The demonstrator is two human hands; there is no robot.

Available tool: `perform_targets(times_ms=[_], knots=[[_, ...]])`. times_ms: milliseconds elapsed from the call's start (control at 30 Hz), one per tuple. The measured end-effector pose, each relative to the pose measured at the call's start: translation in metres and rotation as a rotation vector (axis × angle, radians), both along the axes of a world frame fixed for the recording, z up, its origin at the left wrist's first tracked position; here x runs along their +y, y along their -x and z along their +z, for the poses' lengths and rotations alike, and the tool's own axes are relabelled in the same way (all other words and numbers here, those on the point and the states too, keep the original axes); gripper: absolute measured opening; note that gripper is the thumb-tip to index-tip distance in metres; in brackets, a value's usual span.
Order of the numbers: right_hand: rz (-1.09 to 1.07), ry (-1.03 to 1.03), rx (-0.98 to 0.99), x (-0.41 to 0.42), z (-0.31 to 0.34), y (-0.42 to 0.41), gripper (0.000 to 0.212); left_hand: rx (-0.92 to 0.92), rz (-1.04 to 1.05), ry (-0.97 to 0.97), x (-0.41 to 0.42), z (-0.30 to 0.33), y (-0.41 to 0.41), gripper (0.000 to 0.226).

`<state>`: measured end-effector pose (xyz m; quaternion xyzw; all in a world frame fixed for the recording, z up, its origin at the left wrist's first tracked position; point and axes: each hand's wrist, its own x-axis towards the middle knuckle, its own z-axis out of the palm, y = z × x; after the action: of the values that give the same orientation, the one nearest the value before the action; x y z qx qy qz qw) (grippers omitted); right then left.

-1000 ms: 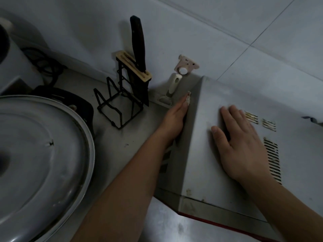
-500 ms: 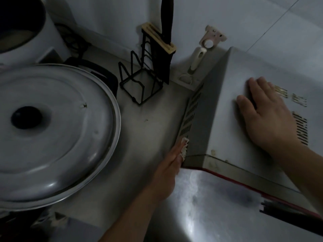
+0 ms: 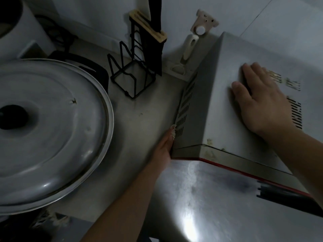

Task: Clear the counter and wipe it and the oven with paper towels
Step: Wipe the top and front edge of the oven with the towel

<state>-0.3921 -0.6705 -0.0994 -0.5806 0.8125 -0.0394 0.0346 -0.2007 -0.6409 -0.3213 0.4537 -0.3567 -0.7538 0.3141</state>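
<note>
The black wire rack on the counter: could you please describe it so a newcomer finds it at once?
Start at the grey oven and look left, across the bare counter, towards the wall. There stands the black wire rack, beside the big round metal lid. It alone is open wirework, with a dark-handled knife in its slot.
</note>
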Motion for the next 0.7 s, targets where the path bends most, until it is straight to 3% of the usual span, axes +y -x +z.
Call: perform_targets(times_ms=[200, 367, 467, 567, 700], knots=[[0.003, 0.014, -0.004, 0.000, -0.002, 0.003, 0.066, 0.008, 0.009, -0.052, 0.002, 0.005, 0.000, 0.037], [0.013, 0.022, 0.002, 0.001, -0.002, 0.003, 0.066, -0.046, 0.016, 0.105, 0.019, 0.046, -0.006, 0.036], [0.019, 0.025, 0.000, 0.001, -0.002, 0.003, 0.066, 0.000, 0.013, 0.161, 0.027, 0.090, -0.012, 0.037], [0.018, 0.021, -0.003, 0.001, -0.002, 0.003, 0.066, 0.056, 0.017, 0.346, 0.041, 0.132, -0.012, 0.042], [0.011, 0.024, -0.003, 0.001, -0.002, 0.002, 0.066, 0.128, 0.034, 0.442, 0.046, 0.135, -0.008, 0.056]])
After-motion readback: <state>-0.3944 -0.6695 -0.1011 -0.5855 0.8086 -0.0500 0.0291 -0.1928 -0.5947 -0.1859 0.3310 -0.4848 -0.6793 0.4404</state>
